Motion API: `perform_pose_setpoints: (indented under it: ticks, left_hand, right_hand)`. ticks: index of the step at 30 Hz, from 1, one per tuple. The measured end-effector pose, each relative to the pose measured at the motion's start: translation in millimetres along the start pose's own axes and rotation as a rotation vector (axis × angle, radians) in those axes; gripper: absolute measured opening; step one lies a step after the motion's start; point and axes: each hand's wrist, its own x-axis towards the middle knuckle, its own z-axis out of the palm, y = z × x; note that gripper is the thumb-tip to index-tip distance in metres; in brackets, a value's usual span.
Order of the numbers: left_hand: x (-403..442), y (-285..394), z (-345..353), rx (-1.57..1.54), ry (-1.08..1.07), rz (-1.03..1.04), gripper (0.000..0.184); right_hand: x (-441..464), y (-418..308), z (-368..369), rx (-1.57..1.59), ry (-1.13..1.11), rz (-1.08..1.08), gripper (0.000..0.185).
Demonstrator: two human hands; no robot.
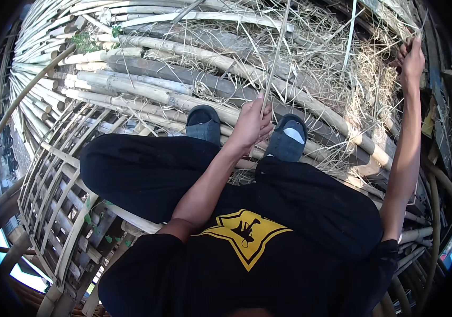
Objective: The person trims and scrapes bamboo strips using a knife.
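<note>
My left hand is closed around a long thin bamboo strip, which runs up past the top edge of the view and shows a little below the fist. Far to the right, my right hand is raised with its fingers curled and thumb pointing up. Something thin rises beside that thumb, too small to make out. Dry shavings lie beneath and between the two hands. Under the left hand are bamboo poles, with my sandals resting on them.
A woven bamboo lattice stands at the left. Many stacked poles fan out at the upper left. A curved cane arches along the left side. Another pale strip stands between the hands. Poles and boards line the right edge.
</note>
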Motion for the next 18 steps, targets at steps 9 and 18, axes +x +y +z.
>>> perform_pose_setpoints:
  ticks: [9, 18]
  left_hand:
    - [-1.4, 1.1, -4.0, -0.146, -0.089, -0.051, 0.04]
    - [0.3, -6.3, -3.2, 0.136, 0.149, -0.006, 0.043]
  right_hand:
    - [-163.0, 23.4, 96.9, -0.718, -1.095, -0.209, 0.044]
    - [-181.3, 41.7, 102.2, -0.773, -1.151, -0.421, 0.041]
